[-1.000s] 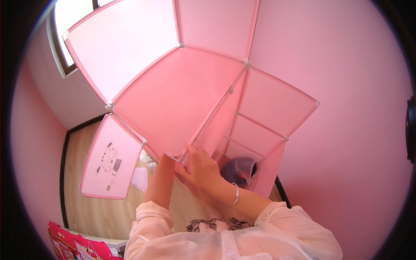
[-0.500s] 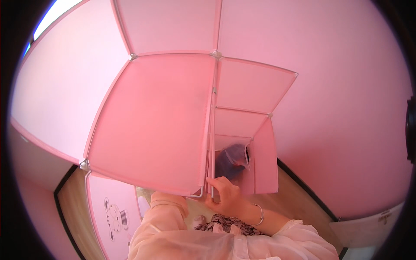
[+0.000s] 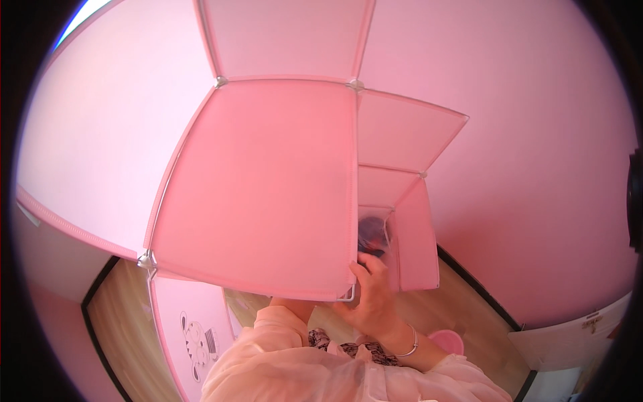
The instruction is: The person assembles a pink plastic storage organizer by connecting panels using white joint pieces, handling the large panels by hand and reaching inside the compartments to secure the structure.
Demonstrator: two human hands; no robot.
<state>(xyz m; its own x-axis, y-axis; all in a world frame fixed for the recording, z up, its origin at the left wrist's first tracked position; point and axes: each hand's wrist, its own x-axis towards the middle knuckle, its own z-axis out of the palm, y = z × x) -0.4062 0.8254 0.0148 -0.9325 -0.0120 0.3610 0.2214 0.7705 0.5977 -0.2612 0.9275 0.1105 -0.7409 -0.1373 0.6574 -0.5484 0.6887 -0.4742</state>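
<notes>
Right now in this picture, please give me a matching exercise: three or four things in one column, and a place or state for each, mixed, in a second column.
Things:
1. right hand
2. large pink panel
3. bracelet
4. small pink bowl

Places or states:
a. on the wooden floor, lower right
b. at the panel's lower right corner
c. around the right wrist
d. fills the middle, framed by white rods

Pairs: 1-b, 2-d, 3-c, 4-a

The right hand (image 3: 372, 298) has slid to the pink panel's (image 3: 261, 187) corner.
</notes>
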